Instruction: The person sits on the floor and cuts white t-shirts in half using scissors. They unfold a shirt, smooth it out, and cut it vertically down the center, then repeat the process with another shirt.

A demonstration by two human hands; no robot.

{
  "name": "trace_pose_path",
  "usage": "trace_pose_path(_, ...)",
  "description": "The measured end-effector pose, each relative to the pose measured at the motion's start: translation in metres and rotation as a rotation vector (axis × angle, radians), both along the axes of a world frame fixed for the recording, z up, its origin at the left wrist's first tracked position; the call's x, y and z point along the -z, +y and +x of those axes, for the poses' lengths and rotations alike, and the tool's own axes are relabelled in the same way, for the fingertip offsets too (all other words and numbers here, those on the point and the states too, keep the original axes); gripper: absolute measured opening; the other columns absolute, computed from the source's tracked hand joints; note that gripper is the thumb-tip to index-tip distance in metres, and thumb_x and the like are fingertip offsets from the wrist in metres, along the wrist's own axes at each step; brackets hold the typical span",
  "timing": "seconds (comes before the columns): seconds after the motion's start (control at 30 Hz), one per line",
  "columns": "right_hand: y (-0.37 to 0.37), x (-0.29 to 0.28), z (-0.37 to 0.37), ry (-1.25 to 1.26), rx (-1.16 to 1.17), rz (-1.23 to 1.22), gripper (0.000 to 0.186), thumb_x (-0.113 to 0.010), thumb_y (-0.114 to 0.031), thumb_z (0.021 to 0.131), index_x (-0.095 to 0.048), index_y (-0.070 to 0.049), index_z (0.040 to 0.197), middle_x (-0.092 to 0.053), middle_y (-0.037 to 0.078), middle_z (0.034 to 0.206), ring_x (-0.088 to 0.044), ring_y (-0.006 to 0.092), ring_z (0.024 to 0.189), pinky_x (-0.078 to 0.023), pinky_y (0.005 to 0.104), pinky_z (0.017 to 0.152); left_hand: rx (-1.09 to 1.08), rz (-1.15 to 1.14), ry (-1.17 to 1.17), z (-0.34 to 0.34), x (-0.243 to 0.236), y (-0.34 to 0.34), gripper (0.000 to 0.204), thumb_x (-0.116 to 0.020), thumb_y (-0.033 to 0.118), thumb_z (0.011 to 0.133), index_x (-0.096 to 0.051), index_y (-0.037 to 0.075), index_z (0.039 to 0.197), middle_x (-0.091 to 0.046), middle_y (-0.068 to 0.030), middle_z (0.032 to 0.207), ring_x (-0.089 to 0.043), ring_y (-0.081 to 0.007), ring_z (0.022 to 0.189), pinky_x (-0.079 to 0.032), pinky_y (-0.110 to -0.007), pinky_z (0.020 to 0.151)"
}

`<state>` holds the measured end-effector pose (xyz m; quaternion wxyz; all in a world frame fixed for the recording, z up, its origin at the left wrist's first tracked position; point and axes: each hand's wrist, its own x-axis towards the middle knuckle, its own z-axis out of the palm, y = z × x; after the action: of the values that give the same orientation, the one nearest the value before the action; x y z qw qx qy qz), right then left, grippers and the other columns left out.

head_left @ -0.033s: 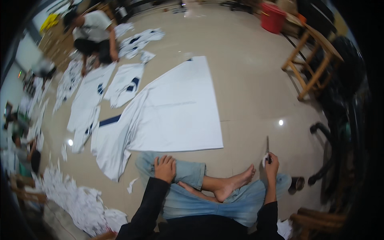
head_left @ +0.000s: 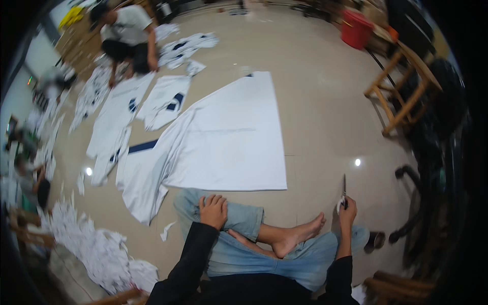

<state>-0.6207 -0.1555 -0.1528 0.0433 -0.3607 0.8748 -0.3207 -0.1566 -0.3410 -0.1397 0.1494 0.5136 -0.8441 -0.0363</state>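
Observation:
My left hand (head_left: 213, 211) lies flat on my jeans at the left knee, fingers a little apart and holding nothing. In my right hand (head_left: 347, 209), by the right knee, is a pair of scissors (head_left: 344, 188) with long blades pointing away from me; something white is at its handles. In front of my crossed legs a large white piece of fabric (head_left: 239, 147) is spread on the floor, with a navy strip (head_left: 143, 146) at its left part. Its left side lies in folds, and its near edge runs just beyond my left knee.
Several white and navy pieces (head_left: 163, 101) lie farther left, where a person (head_left: 127, 40) squats with hands on them. A heap of white scraps (head_left: 96, 249) is at the near left. A wooden stool (head_left: 404, 91), red bucket (head_left: 353, 29) and black chair base (head_left: 406, 203) stand right.
The view has shifted slightly, so the far surroundings sit a little farther right. My hands keep their places, the left on the knee and the right with the scissors.

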Motion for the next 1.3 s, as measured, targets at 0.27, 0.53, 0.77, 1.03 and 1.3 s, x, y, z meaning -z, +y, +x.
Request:
trace_pose_path(0.27,0.001,0.027,0.003,0.314,0.125,0.195,0.028,-0.060,-0.007,0.088,-0.067,0.000,0.114,-0.061,0.021,0.127,-0.058,0.0384,0.116,-0.046,0.0415,0.098,-0.247,0.035,0.554,0.000,0.016,-0.051,0.035,-0.064,0.015,0.086,-0.063,0.008,0.120,-0.057,-0.0161,0.132,-0.050,-0.0324,0.125,-0.036,-0.046,0.106)
trace_pose_path(0.53,-0.009,0.024,0.041,0.190,-0.188,0.009,0.027,-0.055,-0.001,0.088,-0.066,0.003,0.113,-0.060,0.019,0.128,-0.053,0.0353,0.123,-0.042,0.0423,0.103,-0.793,-0.098,0.116,0.138,0.041,-0.261,0.042,-0.066,0.028,0.088,-0.058,0.008,0.124,-0.058,-0.0124,0.124,-0.053,-0.0324,0.118,-0.042,-0.049,0.098)
trace_pose_path(0.77,-0.014,0.022,0.047,0.090,-0.271,-0.048,0.027,-0.053,0.001,0.087,-0.066,0.006,0.110,-0.066,0.019,0.117,-0.061,0.0344,0.111,-0.045,0.0415,0.100,-0.653,-0.193,0.242,0.176,0.046,-0.278,0.018,-0.063,0.023,0.090,-0.067,0.009,0.100,-0.066,-0.0068,0.095,-0.062,-0.0280,0.100,-0.047,-0.044,0.085)
trace_pose_path(1.03,-0.088,-0.076,0.175,-0.026,-0.555,-0.255,0.054,-0.064,-0.012,0.082,-0.053,0.001,0.133,-0.053,0.021,0.137,-0.046,0.0381,0.132,-0.033,0.0473,0.111,0.589,0.559,0.421,-0.002,-0.115,-0.043,0.024,-0.056,0.015,0.094,-0.058,0.008,0.117,-0.067,-0.0155,0.097,-0.067,-0.0347,0.081,-0.053,-0.040,0.070)
trace_pose_path(1.3,-0.118,-0.118,0.222,-0.301,-0.922,-0.204,0.039,-0.072,-0.010,0.070,-0.067,-0.001,0.107,-0.071,0.014,0.097,-0.069,0.0324,0.091,-0.049,0.0437,0.093,0.420,0.693,0.355,-0.023,-0.171,-0.003,0.051,-0.066,0.044,0.090,-0.053,0.005,0.122,-0.068,-0.0191,0.092,-0.068,-0.0381,0.081,-0.052,-0.042,0.068)
